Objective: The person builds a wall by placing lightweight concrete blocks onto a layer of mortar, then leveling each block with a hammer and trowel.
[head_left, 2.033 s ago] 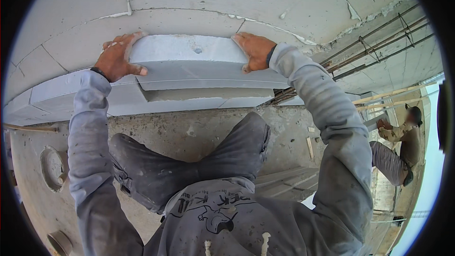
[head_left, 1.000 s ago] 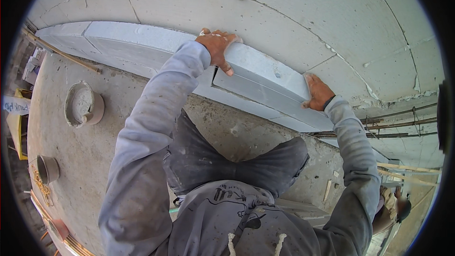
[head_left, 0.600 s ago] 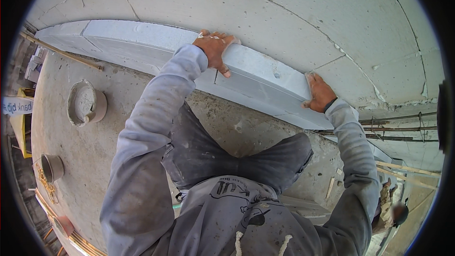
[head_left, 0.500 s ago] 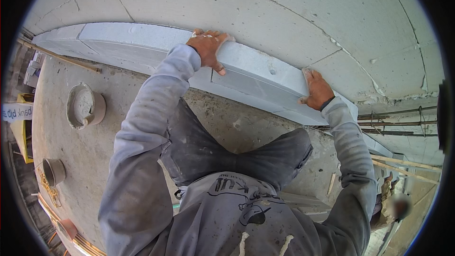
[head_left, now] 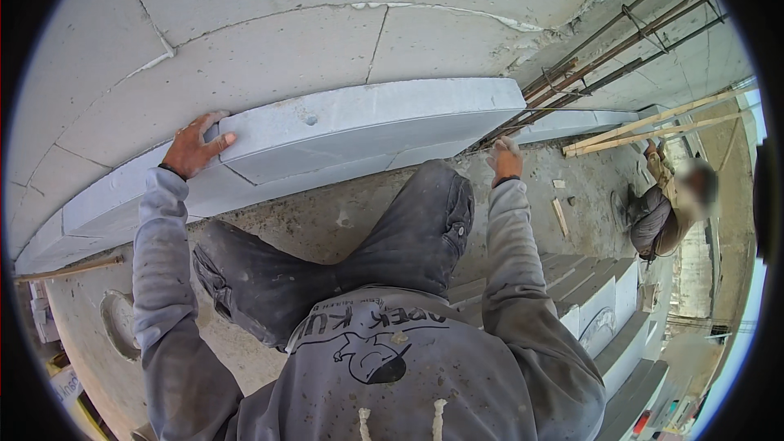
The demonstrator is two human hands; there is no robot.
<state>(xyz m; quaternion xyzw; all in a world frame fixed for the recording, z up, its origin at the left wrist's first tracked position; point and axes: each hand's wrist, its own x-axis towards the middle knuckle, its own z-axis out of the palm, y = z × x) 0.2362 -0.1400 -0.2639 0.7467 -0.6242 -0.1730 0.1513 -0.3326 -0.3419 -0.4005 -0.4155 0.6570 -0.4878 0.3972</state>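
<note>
Left hand [head_left: 192, 149] on pale block [head_left: 371, 118], right hand [head_left: 505, 161] curled nearby

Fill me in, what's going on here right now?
The camera wearer's bare left hand is on the left end of a pale aerated concrete block, which sits on a low course of blocks along the taller block wall. The right hand is off the block, fingers curled, near the steel rebar; I can't tell whether it holds anything. Farther right, a co-worker crouches near two wooden battens.
</note>
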